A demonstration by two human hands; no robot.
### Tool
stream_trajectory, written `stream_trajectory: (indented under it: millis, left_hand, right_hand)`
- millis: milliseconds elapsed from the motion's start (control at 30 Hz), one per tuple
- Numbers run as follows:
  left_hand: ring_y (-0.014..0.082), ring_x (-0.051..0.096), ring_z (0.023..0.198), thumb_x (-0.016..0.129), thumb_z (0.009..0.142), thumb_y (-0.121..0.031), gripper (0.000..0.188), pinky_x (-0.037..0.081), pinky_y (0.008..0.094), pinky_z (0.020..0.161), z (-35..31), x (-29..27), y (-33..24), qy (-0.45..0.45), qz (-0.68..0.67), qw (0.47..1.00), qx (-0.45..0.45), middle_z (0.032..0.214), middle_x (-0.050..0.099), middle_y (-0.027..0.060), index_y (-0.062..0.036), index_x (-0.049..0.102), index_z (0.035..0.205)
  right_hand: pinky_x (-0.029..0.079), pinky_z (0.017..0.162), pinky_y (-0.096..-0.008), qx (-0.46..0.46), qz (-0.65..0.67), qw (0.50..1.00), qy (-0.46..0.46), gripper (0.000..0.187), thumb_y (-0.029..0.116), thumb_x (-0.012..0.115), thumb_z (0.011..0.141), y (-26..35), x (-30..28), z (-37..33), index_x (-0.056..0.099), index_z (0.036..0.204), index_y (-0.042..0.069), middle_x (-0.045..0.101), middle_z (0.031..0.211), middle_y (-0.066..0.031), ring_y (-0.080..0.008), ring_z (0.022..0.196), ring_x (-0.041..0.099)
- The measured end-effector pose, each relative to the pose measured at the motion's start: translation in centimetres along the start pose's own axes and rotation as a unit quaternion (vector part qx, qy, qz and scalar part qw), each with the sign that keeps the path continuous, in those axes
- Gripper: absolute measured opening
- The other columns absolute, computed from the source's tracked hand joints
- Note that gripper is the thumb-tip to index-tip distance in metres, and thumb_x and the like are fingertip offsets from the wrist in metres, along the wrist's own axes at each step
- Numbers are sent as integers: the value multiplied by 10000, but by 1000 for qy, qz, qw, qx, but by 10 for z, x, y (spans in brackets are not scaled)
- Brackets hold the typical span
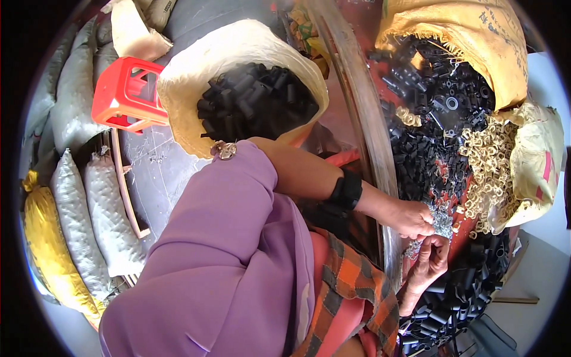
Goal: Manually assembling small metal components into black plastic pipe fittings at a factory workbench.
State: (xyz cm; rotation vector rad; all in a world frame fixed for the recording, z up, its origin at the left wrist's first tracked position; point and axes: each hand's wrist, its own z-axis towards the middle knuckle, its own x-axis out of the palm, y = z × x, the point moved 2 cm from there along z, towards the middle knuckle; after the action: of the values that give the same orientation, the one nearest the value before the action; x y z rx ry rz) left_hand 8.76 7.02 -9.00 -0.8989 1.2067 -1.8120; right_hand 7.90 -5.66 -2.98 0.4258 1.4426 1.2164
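My left hand (410, 219), with a black band (347, 189) at its wrist, is closed over a work table in front of a small heap of tiny silvery metal pieces (441, 220). Just below it in the head view, my right hand (430, 260) has its fingers bent and pinched together. The fingertips of both hands nearly meet. Whatever they grip is too small or hidden to make out. Beside the metal pieces lie many small black parts (410, 169) and a pile of cream-coloured clip-like parts (491, 163).
The table's worn wooden edge (357, 101) runs under my left forearm. An open sack of black tubular parts (256, 98) stands beside a red plastic stool (128, 95). Full white sacks (113, 208) line the left. Black tubes (440, 315) lie near my right hand; a yellow sack (470, 41) lies at the far end.
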Motion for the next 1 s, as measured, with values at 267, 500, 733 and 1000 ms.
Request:
stream_trajectory:
  millis: [267,500,733,1000]
  left_hand:
    - [131,455,470,426,853,-272,334,376,308,456,-13,-39,-49,-54,26,990,-124,555,504,51,-12,511,662]
    - [252,564,704,557,697,-149,136,459,371,596,-38,-173,-79,-280,622,731,-11,752,558,90,-49,539,787]
    - [322,550,738,566,729,-186,215,449,395,626,-42,-185,-56,-185,703,671,-144,808,541,126,-61,511,896]
    - [103,545,675,542,773,-105,224,432,223,595,-31,-178,-75,-248,344,901,-90,771,585,24,-40,545,988]
  right_hand:
    - [298,570,-168,36,54,998,4,123,99,550,803,-5,-4,1,468,749,26,432,686,31,-55,609,368]
    - [304,563,-171,42,73,996,-27,77,76,519,812,-18,-7,-3,478,767,30,420,669,47,-46,606,367]
    - [312,552,-173,104,47,993,-16,70,76,513,814,-21,-7,-1,487,792,14,435,679,41,-41,596,366]
    - [335,587,-178,77,71,992,-69,106,93,527,807,-27,-14,8,509,849,-2,488,756,22,-44,677,401]
